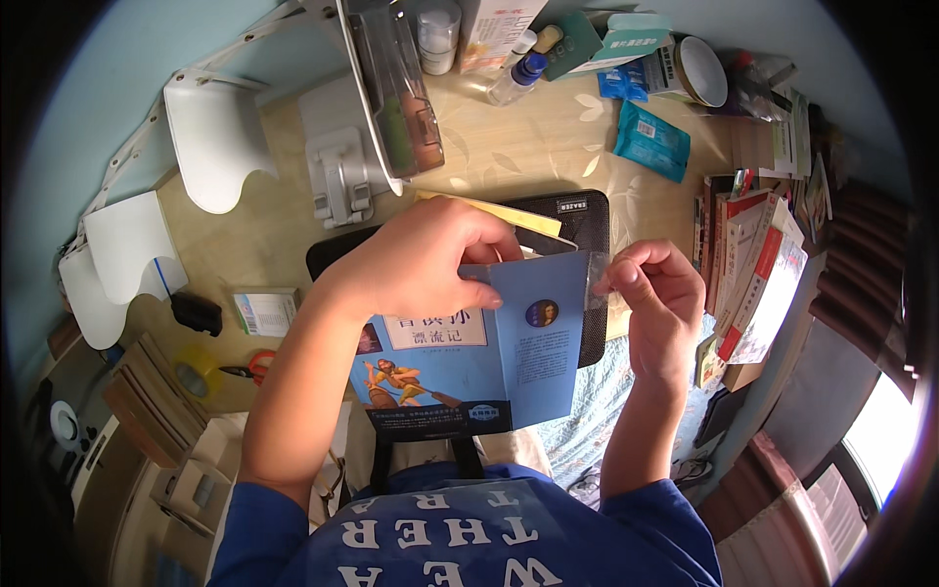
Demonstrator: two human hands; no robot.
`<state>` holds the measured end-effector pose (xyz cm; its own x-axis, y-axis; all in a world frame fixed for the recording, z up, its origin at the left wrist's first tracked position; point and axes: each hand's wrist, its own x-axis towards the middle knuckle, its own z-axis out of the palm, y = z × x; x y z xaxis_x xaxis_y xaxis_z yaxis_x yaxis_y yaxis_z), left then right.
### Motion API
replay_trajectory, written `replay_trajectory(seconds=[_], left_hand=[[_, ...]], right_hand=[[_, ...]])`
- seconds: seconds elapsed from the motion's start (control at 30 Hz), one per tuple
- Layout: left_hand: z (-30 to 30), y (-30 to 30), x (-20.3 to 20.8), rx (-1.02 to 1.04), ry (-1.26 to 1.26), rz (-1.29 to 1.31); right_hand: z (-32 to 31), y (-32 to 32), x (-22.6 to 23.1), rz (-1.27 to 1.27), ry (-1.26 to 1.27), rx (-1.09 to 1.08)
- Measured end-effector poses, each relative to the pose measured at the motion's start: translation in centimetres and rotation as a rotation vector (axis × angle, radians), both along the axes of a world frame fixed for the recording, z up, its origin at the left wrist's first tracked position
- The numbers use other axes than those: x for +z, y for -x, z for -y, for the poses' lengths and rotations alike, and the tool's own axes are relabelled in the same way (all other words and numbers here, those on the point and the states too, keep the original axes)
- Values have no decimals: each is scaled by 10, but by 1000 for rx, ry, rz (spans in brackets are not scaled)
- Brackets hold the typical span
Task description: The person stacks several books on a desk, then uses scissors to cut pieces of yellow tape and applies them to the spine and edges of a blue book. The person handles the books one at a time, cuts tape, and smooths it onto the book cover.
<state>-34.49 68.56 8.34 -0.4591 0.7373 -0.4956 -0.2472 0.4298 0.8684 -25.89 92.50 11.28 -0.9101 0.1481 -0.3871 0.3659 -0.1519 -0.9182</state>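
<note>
Got a blue book (469, 367) held up close, running lengthwise toward the blue shirt (450, 519); clamped near its top in the left hand's (421, 249) fingers; pinching clear film (598, 271) at the flap's (548, 357) upper right edge with the nearer right hand (660, 303); black pad (593, 230), worktop (489, 142) behind.

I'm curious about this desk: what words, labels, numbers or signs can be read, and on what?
I won't copy wording, but print shows here:
Blue book: large cover title; lines on flap too small.
Blue shirt: large white letters.
Black pad: label, too small.
Teal packet: label, too small.
Red-and-white book: printed characters.
</note>
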Motion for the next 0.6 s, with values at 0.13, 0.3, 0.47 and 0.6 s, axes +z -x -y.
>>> replay_trajectory(seconds=[0.13, 0.3, 0.47, 0.6], left_hand=[[0, -2, -5, 15, -39, -38], [1, 1, -12, 31, -67, 82], [4, 10, -8, -61, -51, 60], [8, 11, -15, -82, -96, 23]], right_hand=[[0, -2, 0, 11, -34, 19], [2, -3, 1, 17, -50, 27], [3, -1, 2, 12, -37, 71], [12, 6, 15, 37, -115, 93]])
